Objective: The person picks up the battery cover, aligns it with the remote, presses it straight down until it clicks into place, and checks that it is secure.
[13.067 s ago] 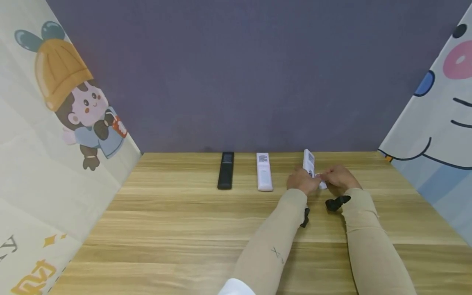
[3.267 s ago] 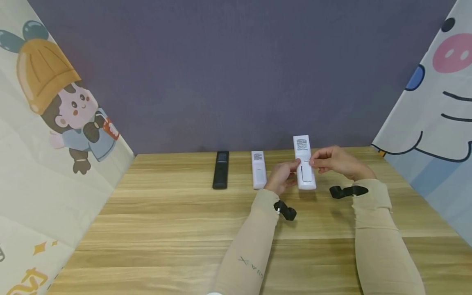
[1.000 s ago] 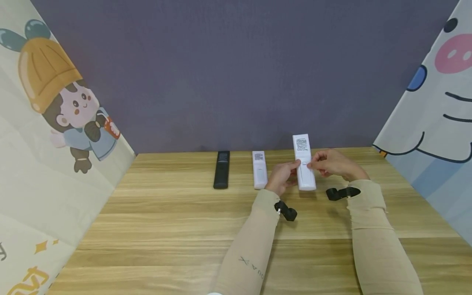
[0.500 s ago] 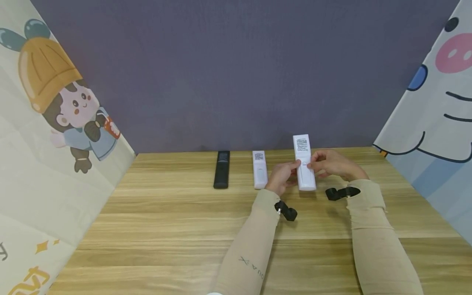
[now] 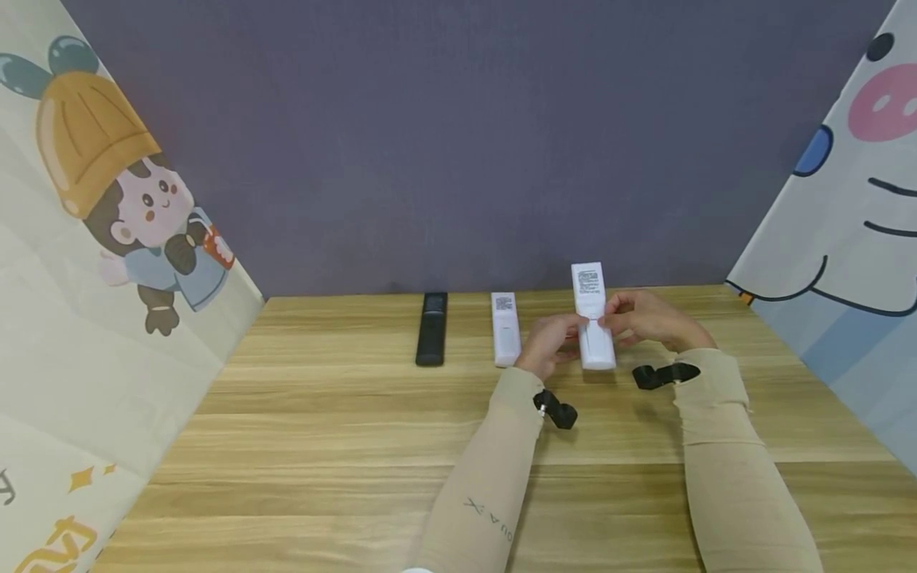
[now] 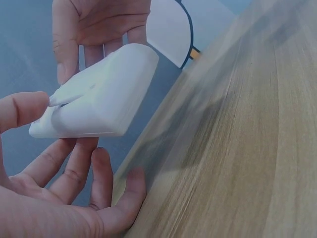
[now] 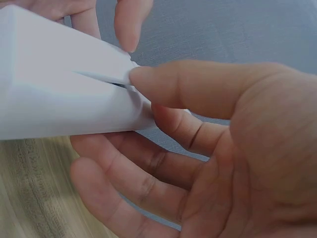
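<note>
A white remote control [image 5: 591,286] is held up over the table's back part, its labelled back facing me. Its battery cover [image 5: 596,346] lies over the lower half, and a narrow slit shows along one edge of the cover [image 7: 94,78] in the right wrist view. My left hand [image 5: 550,342] grips the remote from the left, thumb at the cover's upper end and fingers underneath. From the right my right hand [image 5: 648,320] holds it too, with the thumb [image 7: 163,82] pressed at the cover's end and fingers below. Whatever lies under the cover is hidden.
To the left, a second white remote [image 5: 505,330] and a black remote [image 5: 431,330] lie back side up on the wooden table [image 5: 322,438]. A dark grey panel [image 5: 430,159] rises behind the table's far edge. Printed cloths hang at both sides.
The remote has come up off the table since the earliest frame. Its cover, askew with a dark gap 3.3 seconds ago, now lies flatter. Lately the remote tilted slightly and the left thumb shifted.
</note>
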The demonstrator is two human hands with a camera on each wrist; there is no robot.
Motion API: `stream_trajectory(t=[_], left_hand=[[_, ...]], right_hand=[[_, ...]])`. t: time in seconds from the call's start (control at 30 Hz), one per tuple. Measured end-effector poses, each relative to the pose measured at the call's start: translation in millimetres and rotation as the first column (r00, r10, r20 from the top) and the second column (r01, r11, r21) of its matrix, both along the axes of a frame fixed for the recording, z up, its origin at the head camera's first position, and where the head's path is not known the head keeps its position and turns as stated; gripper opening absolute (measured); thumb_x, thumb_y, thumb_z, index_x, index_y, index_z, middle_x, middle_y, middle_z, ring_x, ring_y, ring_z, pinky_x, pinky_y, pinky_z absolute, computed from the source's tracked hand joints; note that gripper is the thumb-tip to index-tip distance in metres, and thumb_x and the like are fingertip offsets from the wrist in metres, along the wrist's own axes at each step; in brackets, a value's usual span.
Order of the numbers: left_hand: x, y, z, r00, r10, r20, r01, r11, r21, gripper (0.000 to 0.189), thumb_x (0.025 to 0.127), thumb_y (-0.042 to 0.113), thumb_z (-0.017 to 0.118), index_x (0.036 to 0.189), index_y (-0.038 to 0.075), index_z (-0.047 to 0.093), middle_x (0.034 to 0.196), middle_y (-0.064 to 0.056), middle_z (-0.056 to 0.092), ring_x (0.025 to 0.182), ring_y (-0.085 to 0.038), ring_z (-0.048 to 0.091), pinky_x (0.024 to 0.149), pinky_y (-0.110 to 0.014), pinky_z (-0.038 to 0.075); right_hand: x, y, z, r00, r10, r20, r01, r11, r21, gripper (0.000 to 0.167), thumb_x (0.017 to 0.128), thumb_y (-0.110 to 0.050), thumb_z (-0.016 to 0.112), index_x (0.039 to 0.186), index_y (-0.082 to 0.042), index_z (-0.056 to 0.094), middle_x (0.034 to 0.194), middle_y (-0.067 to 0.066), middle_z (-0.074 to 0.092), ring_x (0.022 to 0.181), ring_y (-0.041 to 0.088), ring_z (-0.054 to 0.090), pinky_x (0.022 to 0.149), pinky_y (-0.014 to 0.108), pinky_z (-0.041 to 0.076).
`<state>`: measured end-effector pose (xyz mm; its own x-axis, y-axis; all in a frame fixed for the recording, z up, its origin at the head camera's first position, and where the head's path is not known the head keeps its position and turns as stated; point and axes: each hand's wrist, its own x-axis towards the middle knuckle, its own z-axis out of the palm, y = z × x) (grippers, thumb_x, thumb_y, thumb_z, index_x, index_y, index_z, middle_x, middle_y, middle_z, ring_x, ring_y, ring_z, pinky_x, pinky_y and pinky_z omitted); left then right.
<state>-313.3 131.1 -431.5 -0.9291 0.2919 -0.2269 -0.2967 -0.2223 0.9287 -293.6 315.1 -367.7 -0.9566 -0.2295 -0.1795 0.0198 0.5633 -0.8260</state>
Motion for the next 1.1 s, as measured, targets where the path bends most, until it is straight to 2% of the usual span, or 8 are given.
stream_trajectory(t=[0.3, 0.6, 0.83, 1.1], left_hand=[[0.7, -3.8, 0.1, 0.999, -0.031, -0.023, 0.03, 0.999, -0.01, 0.02, 0.088, 0.017, 0.074, 0.107, 0.011, 0.078, 0.098, -0.001, 0.074, 0.099, -0.022, 0.068, 0.093, -0.045, 0.058], [0.9, -4.7, -0.5, 0.999, -0.035, -0.019, 0.034, 0.999, -0.008, 0.017, 0.089, 0.017, 0.074, 0.104, 0.011, 0.078, 0.096, -0.002, 0.074, 0.095, -0.021, 0.068, 0.091, -0.044, 0.058], [1.0, -2.2, -2.0, 1.0, -0.009, -0.005, 0.009, 1.0, -0.026, 0.01, 0.091, 0.018, 0.075, 0.098, 0.012, 0.078, 0.093, -0.002, 0.073, 0.092, -0.02, 0.068, 0.087, -0.043, 0.059], [2.7, 0.3, -0.4, 1.0, 0.02, 0.0, -0.02, 0.999, -0.035, 0.012, 0.091, 0.016, 0.075, 0.102, 0.01, 0.076, 0.093, -0.003, 0.073, 0.089, -0.018, 0.067, 0.086, -0.042, 0.059]], right_hand=[[-2.4, -0.1, -0.4, 1.0, -0.001, 0.001, 0.001, 1.0, 0.006, 0.029, 0.096, -0.015, 0.069, 0.111, 0.004, 0.052, 0.105, 0.008, 0.062, 0.096, 0.019, 0.063, 0.084, 0.05, 0.061], [-2.9, -2.8, 0.5, 1.0, 0.006, 0.003, -0.006, 1.0, 0.008, 0.028, 0.097, -0.014, 0.068, 0.11, 0.004, 0.051, 0.103, 0.008, 0.061, 0.095, 0.02, 0.063, 0.084, 0.049, 0.06], [-6.3, -0.8, -5.6, 1.0, -0.006, 0.002, 0.006, 1.0, 0.007, 0.026, 0.096, -0.013, 0.069, 0.108, 0.002, 0.052, 0.101, 0.006, 0.061, 0.093, 0.019, 0.062, 0.083, 0.048, 0.06], [-6.1, 0.6, -8.7, 1.0, -0.008, -0.009, 0.008, 1.0, 0.003, 0.026, 0.095, -0.012, 0.07, 0.106, 0.001, 0.051, 0.099, 0.004, 0.06, 0.093, 0.018, 0.062, 0.082, 0.048, 0.06]])
